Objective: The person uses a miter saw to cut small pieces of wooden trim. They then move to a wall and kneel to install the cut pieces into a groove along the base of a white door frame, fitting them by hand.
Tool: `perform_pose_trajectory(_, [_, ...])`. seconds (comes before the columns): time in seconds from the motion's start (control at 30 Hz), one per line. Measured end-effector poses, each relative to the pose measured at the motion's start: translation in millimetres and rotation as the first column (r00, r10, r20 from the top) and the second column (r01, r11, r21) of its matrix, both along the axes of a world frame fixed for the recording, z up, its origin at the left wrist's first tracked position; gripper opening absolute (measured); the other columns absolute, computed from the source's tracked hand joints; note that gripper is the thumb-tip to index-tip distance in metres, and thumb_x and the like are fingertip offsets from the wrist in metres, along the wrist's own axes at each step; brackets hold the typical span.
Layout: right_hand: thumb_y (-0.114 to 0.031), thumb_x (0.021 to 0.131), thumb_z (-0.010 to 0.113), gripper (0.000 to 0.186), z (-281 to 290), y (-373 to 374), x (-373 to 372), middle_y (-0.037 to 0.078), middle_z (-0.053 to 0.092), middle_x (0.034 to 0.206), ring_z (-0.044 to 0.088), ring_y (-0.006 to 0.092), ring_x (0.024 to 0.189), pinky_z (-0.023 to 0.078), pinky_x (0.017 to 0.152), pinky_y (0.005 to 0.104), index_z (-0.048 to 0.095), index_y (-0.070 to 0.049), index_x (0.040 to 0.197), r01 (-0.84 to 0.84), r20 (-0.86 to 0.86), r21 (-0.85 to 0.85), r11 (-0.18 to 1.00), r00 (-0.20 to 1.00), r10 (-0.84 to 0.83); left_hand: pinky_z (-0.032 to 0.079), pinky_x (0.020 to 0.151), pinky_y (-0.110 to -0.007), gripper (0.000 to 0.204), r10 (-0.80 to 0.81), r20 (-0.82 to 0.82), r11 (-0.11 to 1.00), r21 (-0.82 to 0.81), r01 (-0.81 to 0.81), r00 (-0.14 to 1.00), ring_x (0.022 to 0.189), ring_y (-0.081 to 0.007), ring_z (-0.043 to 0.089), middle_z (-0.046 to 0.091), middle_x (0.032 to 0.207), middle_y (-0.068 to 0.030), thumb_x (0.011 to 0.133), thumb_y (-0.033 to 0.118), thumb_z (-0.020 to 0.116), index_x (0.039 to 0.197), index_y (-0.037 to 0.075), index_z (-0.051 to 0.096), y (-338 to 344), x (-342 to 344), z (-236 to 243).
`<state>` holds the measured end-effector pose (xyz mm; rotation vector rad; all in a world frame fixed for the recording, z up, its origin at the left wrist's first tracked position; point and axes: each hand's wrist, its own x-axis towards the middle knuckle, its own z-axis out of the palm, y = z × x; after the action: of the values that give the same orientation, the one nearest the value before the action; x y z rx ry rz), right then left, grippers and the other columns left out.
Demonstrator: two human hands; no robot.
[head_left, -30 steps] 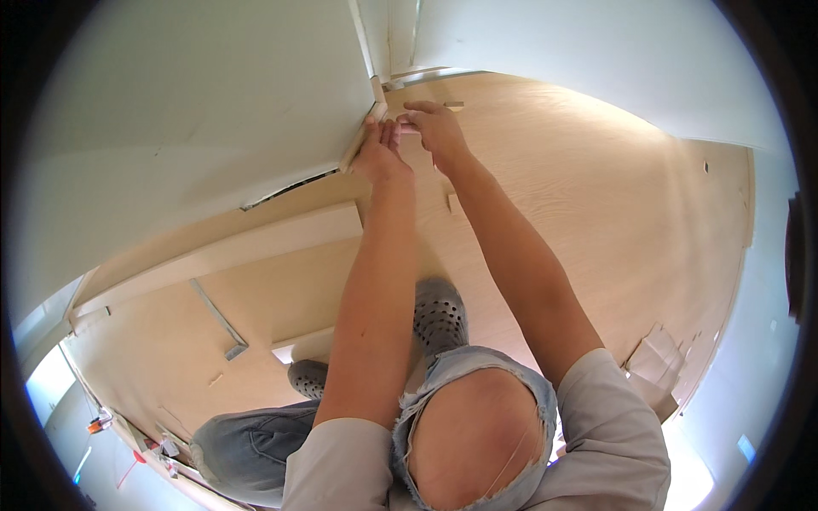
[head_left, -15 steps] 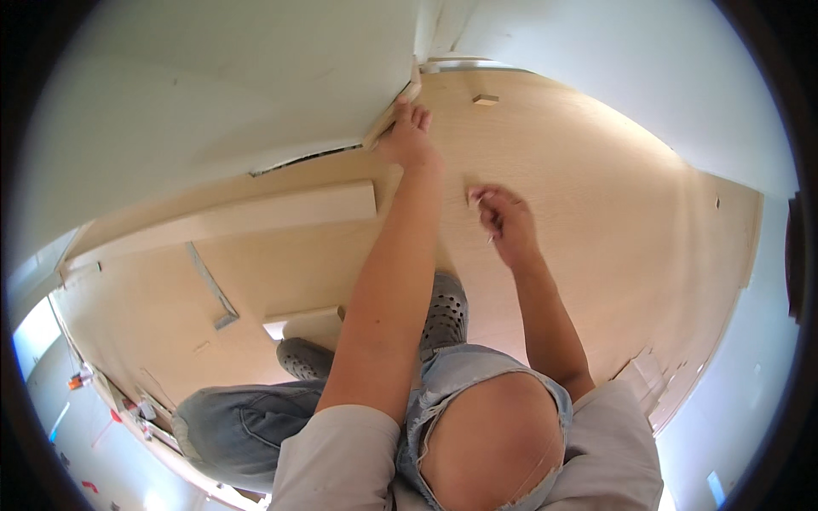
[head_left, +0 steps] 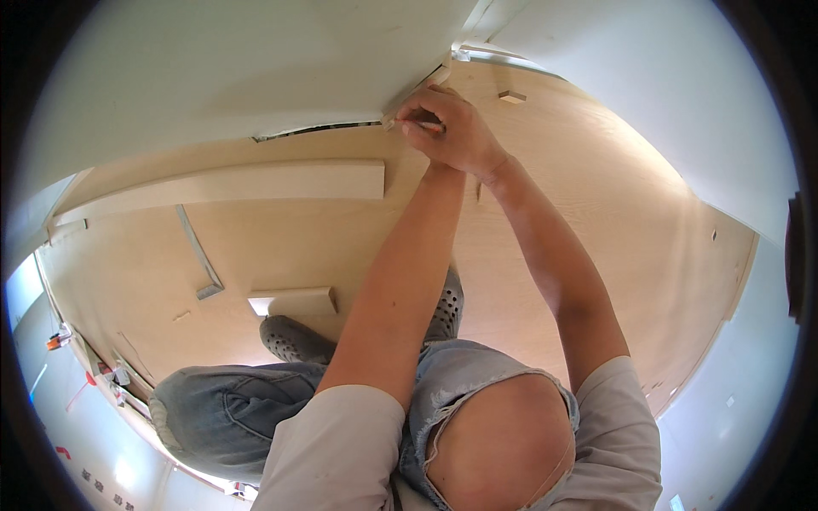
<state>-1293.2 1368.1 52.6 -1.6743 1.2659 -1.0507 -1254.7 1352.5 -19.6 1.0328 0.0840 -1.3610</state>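
My right hand is closed around a thin reddish pencil, whose tip points left at the end of a short pale wood strip. That strip lies along the foot of the white wall, near the corner. My left arm reaches to the same spot. Of my left hand, little more than the wrist shows below the right hand; its fingers are mostly covered. Left of the strip, a dark gap runs along the wall's foot.
A long pale board lies on the wooden floor at left. Near it are a metal square and a short board beside my shoe. A small wood block sits right of the corner.
My right hand has moved up and left from over the floor to the wood strip, now covering my left hand. The view has shifted slightly.
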Motion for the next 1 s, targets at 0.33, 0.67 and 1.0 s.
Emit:
perform_pose_trajectory(0.33, [-0.019, 0.089, 0.068, 0.012, -3, -5, 3, 0.006, 0.071, 0.086, 0.06, 0.0272, 0.094, 0.051, 0.085, 0.0399, 0.067, -0.008, 0.095, -0.036, -0.154, 0.001, 0.999, 0.987, 0.036, 0.056, 0.066, -0.033, 0.025, 0.024, -0.001, 0.999, 0.039, -0.024, 1.0, 0.077, -0.0223, 0.066, 0.067, 0.095, -0.0102, 0.092, 0.01, 0.073, 0.104, -0.007, 0.06, 4, 4, 11])
perform_pose_trajectory(0.67, [-0.016, 0.09, 0.066, 0.009, -7, -5, 7, 0.007, 0.07, 0.087, 0.061, 0.0289, 0.094, 0.05, 0.085, 0.0413, 0.065, -0.008, 0.093, -0.016, -0.175, -0.018, 1.0, 0.984, 0.013, 0.055, 0.065, -0.032, 0.021, 0.028, 0.001, 0.998, 0.053, -0.028, 1.0, 0.077, -0.0212, 0.065, 0.067, 0.095, -0.0092, 0.093, 0.01, 0.07, 0.104, -0.006, 0.061, 7, 5, 13])
perform_pose_trajectory(1.0, [-0.015, 0.09, 0.065, 0.009, -7, -5, 7, 0.008, 0.069, 0.086, 0.061, 0.0305, 0.094, 0.05, 0.084, 0.0419, 0.064, -0.007, 0.092, -0.008, -0.166, 0.012, 1.0, 0.986, 0.01, 0.053, 0.064, -0.031, 0.018, 0.027, 0.005, 0.998, 0.061, -0.028, 1.0, 0.077, -0.0201, 0.065, 0.067, 0.095, -0.0082, 0.094, 0.01, 0.067, 0.104, -0.005, 0.062, 9, 5, 20])
